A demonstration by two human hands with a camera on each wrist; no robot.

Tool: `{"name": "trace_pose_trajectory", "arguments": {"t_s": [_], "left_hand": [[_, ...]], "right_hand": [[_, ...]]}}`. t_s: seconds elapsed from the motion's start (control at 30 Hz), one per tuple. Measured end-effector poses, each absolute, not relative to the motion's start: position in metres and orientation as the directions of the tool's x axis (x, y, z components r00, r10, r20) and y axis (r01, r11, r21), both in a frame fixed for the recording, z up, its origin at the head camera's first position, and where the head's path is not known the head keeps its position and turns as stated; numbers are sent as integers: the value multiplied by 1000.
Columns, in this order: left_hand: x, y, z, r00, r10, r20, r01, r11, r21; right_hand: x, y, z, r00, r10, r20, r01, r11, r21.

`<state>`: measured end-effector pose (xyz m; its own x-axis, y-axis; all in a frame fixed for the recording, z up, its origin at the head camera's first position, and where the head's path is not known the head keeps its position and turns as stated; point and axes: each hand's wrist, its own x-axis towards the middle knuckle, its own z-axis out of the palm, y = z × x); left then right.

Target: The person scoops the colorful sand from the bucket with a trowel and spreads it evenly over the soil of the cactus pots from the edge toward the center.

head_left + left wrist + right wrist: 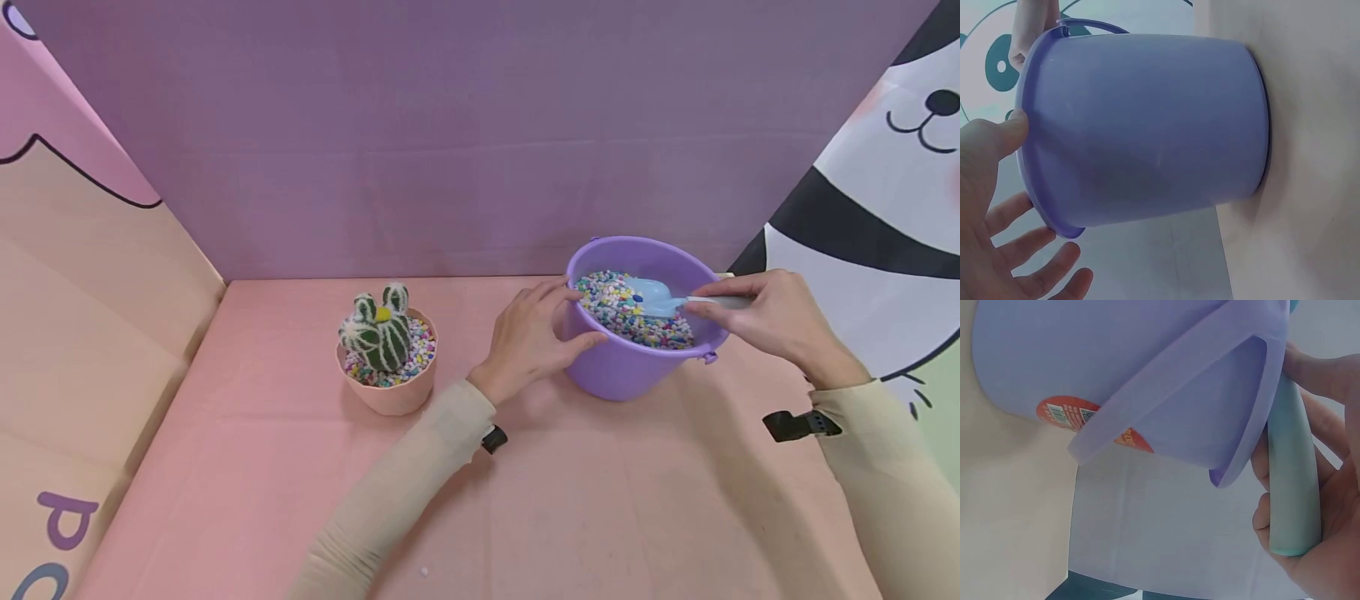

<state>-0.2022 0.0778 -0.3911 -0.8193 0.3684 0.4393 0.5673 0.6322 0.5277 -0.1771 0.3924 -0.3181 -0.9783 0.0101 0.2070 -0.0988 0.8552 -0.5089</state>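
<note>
A purple bucket point(622, 375) stands upright, partly filled with small multicoloured pebbles point(607, 300). My right hand point(776, 321) grips the pale handle of a light blue scoop point(651, 293), whose head lies among the pebbles inside the bucket. In the right wrist view, the fingers wrap around that handle point(1294, 475) beside the rim. My left hand point(528, 337) touches the bucket's near-left rim, thumb and fingers spread apart. Left of it stands a peach pot point(393, 398) with a green-and-white cactus point(384, 342) set in similar pebbles.
A pink cloth surface point(487, 500) lies under everything, backed by a purple wall point(465, 150). The bucket's swing handle point(1166, 375) hangs down its right side, near an orange label point(1063, 412). One tiny pale pebble point(424, 572) lies near the front edge.
</note>
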Motion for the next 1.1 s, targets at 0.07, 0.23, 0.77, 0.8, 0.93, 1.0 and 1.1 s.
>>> {"name": "trace_pose_trajectory", "arguments": {"t_s": [0.07,0.23,0.77,0.8,0.93,1.0,1.1], "left_hand": [[-201,78,-390,-825,370,427,560,630,537],[-199,79,-388,-839,384,385,544,616,570],[-201,78,-392,-836,381,394,548,582,600],[-201,79,-393,-836,379,397,549,580,602],[-200,78,-392,-834,372,407,551,579,601],[-198,77,-391,-831,369,415,555,578,598],[-196,75,-389,-827,363,429,561,567,603]], "right_hand": [[-176,394,-318,-977,18,212,-96,851,-516],[-172,396,-320,-970,20,241,-112,847,-520],[-162,385,-316,-960,5,279,-145,847,-511],[-161,385,-315,-960,4,279,-145,848,-510],[-158,381,-312,-960,7,281,-141,851,-505],[-157,379,-312,-958,15,287,-138,852,-506],[-155,377,-311,-951,27,307,-140,850,-508]]}}
